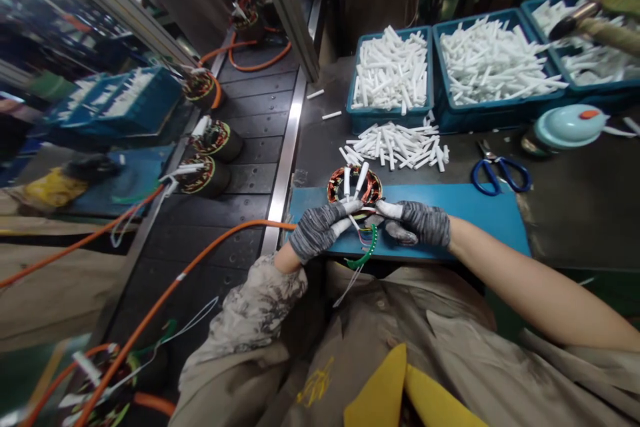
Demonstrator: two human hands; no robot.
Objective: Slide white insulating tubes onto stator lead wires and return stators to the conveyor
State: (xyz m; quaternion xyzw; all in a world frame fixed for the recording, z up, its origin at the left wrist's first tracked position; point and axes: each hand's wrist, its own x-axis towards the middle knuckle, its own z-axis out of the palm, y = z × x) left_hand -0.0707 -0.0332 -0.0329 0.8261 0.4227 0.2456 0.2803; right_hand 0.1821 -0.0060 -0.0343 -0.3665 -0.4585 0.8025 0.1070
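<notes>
A motor stator (335, 185) with copper windings stands on the blue mat before me, two white sleeves (361, 180) sticking up from it. My left hand (320, 230), in a grey knit glove with white fingertips, is closed in a pinch at the stator's near edge. From the other side my right hand (420, 223), gloved alike, pinches at the same edge. A thin wire lead seems to run between the fingertips; its ends are hidden. Below them hang coloured wires and a green toothed strip (371, 250) with a white tie.
Loose white sleeves (395, 145) lie behind the stator, below blue bins (353, 121) full of them. Blue-handled scissors (500, 175) and a light-blue lidded bottle (567, 127) sit right. Left runs a conveyor (250, 173) with several stators (217, 140) and an orange cable (200, 253).
</notes>
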